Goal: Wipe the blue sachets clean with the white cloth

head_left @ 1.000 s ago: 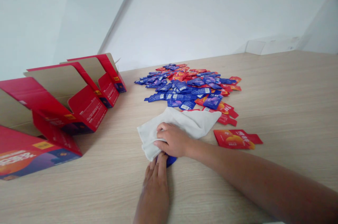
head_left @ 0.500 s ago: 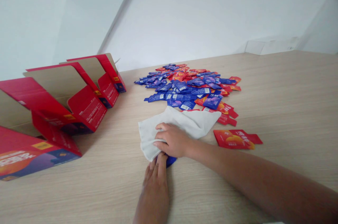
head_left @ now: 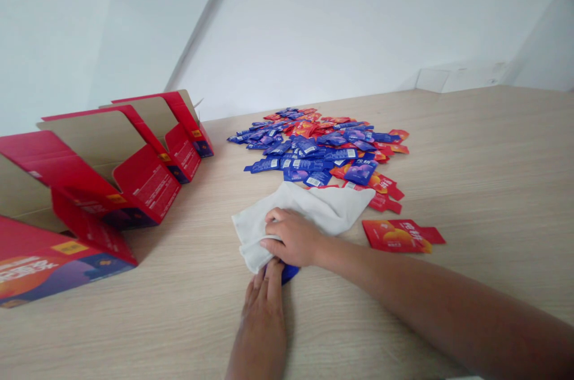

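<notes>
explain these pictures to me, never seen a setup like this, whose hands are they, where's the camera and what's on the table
There is no machine here: these are one person's two bare hands. Every picture comes from a camera worn on that person's head, looking forward and down.

The right hand lies on a white cloth; whether it grips the cloth is hard to tell. The left hand has its fingers by the cloth's edge, at a mostly hidden blue packet.

On the wooden table, a pile of blue and red packets lies beyond the cloth, and a single red packet to its right. Three open red boxes stand at the left.
</notes>
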{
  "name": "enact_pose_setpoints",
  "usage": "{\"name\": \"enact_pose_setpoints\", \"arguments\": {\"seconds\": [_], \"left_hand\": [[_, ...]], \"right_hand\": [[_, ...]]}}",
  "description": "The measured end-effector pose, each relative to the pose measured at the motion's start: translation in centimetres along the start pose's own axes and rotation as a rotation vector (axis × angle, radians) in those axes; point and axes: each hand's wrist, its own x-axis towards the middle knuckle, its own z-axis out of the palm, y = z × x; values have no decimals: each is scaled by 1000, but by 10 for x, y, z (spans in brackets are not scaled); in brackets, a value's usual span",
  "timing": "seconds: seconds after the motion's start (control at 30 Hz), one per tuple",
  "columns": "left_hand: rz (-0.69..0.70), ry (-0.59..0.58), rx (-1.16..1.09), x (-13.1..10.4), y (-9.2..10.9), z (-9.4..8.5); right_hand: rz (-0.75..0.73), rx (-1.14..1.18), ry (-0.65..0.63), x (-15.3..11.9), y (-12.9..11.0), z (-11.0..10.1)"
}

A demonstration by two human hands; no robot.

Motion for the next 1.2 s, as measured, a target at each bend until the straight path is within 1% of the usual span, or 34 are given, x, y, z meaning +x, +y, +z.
{"name": "enact_pose_setpoints", "arguments": {"seconds": [0.1,0.27,0.5,0.63,0.8,0.97,1.2], "left_hand": [[3,19,-12,1,0,1],[-18,2,-24,2,0,2],[18,42,-34,1,0,2],[0,16,-28,1,0,1],[-2,24,-42,2,0,0],[-13,-20,-28,2,2,-1],[1,32,-51,1,0,2]], "right_hand": [[4,-6,-10,0,0,-1],[10,-7,-34,-1,0,-1],[5,0,-24,0,0,-1],[1,-2,-11,0,-1,-1],[8,1,-11,0,-1,-1],[1,0,-15,-1,-1,-1],[6,1,-35,-1,0,-1]]}}
